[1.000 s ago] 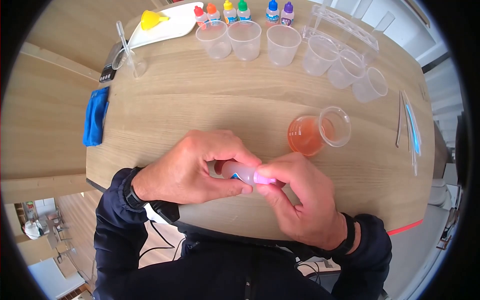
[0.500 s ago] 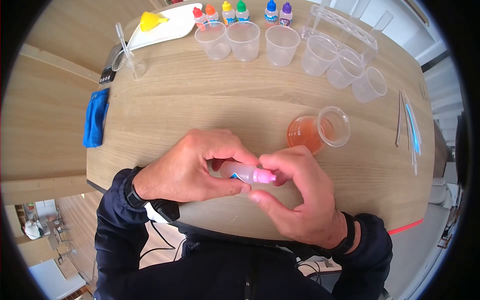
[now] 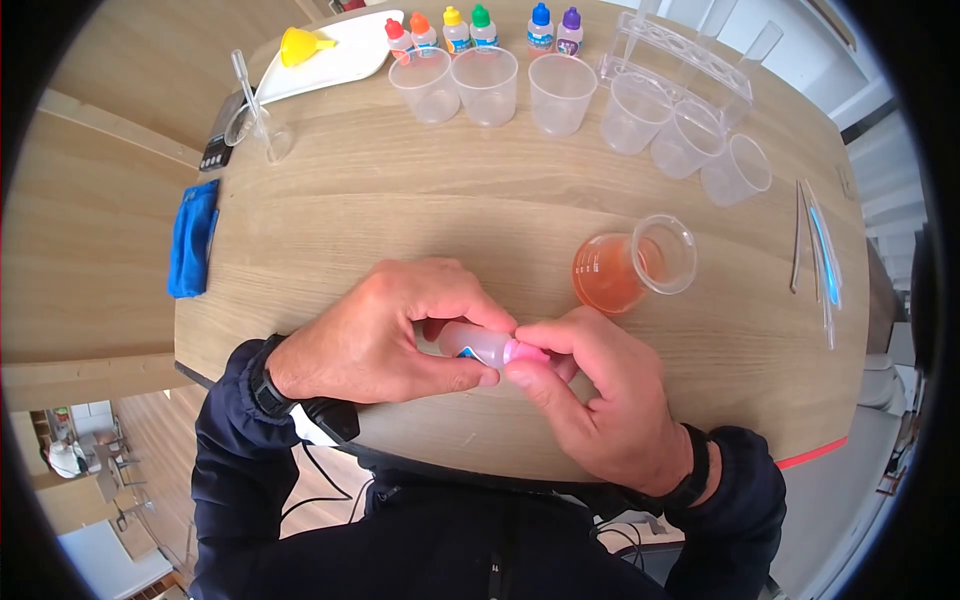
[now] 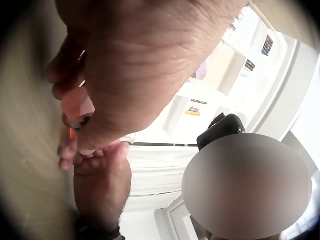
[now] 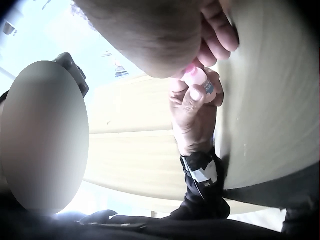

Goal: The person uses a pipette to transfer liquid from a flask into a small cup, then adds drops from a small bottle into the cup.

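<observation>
A small translucent bottle (image 3: 478, 342) with a pink cap (image 3: 524, 352) lies sideways between the two hands, above the table near its front edge. The left hand (image 3: 390, 335) grips the bottle's body between thumb and fingers. With thumb and forefinger the right hand (image 3: 600, 395) pinches the pink cap. In the right wrist view the bottle (image 5: 208, 88) shows a blue label, and its cap is partly hidden by the right hand. Just beyond the right hand stands a conical flask (image 3: 608, 272) of orange liquid.
Several clear cups (image 3: 560, 95) stand across the back, with colour-capped bottles (image 3: 456, 30) behind them. A rack (image 3: 690, 60) is back right, thin rods (image 3: 826, 250) at right. On the left are a white tray (image 3: 350, 62), yellow funnel (image 3: 300, 46), small beaker (image 3: 272, 145) and blue cloth (image 3: 192, 240).
The right thumb and forefinger came off the pink cap half a second ago and now pinch it again. The left hand keeps its grip on the bottle.
</observation>
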`<state>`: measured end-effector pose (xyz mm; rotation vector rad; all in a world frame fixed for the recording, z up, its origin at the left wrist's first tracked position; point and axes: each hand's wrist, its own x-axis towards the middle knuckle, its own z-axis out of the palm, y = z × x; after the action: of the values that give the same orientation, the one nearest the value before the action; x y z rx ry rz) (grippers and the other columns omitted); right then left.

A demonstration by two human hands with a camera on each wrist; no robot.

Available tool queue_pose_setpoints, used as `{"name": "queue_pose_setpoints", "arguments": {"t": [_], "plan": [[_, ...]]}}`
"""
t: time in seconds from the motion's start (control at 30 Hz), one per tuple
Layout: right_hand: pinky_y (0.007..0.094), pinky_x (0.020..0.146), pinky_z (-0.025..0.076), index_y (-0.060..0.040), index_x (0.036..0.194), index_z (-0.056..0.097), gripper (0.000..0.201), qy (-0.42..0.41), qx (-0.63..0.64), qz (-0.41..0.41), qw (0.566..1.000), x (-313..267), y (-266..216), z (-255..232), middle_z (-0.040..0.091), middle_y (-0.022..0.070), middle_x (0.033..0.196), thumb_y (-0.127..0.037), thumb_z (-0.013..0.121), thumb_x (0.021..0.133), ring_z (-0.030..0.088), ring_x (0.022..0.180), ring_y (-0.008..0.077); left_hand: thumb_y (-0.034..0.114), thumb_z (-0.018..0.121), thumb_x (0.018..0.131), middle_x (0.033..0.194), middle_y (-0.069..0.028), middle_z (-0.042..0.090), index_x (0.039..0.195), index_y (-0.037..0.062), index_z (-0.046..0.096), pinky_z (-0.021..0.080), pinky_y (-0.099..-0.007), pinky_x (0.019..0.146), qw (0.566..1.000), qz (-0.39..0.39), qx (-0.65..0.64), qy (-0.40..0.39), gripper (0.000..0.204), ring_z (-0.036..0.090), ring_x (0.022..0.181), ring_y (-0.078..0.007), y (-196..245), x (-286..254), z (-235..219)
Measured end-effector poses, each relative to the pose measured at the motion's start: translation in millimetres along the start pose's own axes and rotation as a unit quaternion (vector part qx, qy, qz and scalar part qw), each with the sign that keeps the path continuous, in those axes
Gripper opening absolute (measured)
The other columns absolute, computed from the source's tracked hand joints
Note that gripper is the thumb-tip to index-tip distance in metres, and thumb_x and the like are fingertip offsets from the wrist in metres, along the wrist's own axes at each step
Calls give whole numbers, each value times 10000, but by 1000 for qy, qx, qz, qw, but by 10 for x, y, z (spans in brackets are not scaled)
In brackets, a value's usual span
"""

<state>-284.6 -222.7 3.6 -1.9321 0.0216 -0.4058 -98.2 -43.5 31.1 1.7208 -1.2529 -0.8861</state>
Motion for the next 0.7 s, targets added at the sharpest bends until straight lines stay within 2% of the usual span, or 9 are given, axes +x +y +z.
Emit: {"name": "queue_pose_setpoints", "arguments": {"t": [0.07, 0.27, 0.37, 0.47, 0.57, 0.67, 0.7], "plan": [[308, 748, 582, 11, 1159, 744, 234, 4, -2, -10, 1000, -12, -6, 9, 721, 139, 1080, 60, 815, 943, 712, 836, 198, 11, 982, 771, 985, -64, 775, 1152, 54, 829, 528, -338, 761, 1000, 3, 4, 1, 412, 680, 883, -207, -7, 3, 1], [323, 752, 582, 25, 1142, 742, 243, 18, -28, -74, 997, 14, 15, 3, 705, 137, 1052, 113, 799, 922, 708, 851, 202, 7, 973, 787, 1004, -64, 778, 1162, 52, 827, 533, -335, 793, 1000, -6, -10, -16, 405, 693, 910, -202, 25, 3, -59], [324, 765, 583, 28, 1141, 741, 240, 49, -33, -91, 994, 35, -37, -8, 697, 135, 1057, 114, 797, 923, 709, 871, 208, -2, 956, 821, 1052, -61, 779, 1195, 37, 815, 548, -325, 832, 998, -40, -45, -21, 401, 713, 974, -176, -20, -23, -117], [324, 773, 580, 31, 1173, 726, 259, 53, -17, -65, 996, 15, -42, 3, 689, 139, 1059, 104, 790, 932, 702, 867, 216, -12, 932, 859, 1109, -68, 774, 1247, 14, 793, 562, -323, 886, 992, -103, -77, -1, 413, 717, 1036, -156, -15, -31, -218], [326, 767, 579, 21, 1199, 705, 269, 49, 23, -33, 998, 4, -35, 37, 685, 125, 1057, 84, 781, 949, 692, 872, 211, -27, 909, 884, 1144, -79, 767, 1287, -7, 771, 563, -325, 913, 993, -79, -81, 45, 427, 712, 1048, -152, -13, -40, -277], [330, 757, 580, -2, 1210, 692, 267, 28, 42, -36, 998, -23, 32, 47, 687, 119, 1070, 62, 774, 964, 683, 871, 211, -18, 902, 897, 1168, -96, 764, 1301, -16, 763, 558, -340, 941, 987, -55, -118, 91, 427, 709, 1052, -169, 14, -23, -229], [357, 749, 569, -9, 1190, 684, 249, 31, 39, -36, 998, -25, 40, 55, 675, 123, 1047, 50, 770, 963, 677, 865, 241, -15, 897, 901, 1174, -99, 763, 1308, -17, 762, 554, -340, 947, 991, -43, -88, 94, 428, 705, 1058, -170, 45, -21, -229]]}}
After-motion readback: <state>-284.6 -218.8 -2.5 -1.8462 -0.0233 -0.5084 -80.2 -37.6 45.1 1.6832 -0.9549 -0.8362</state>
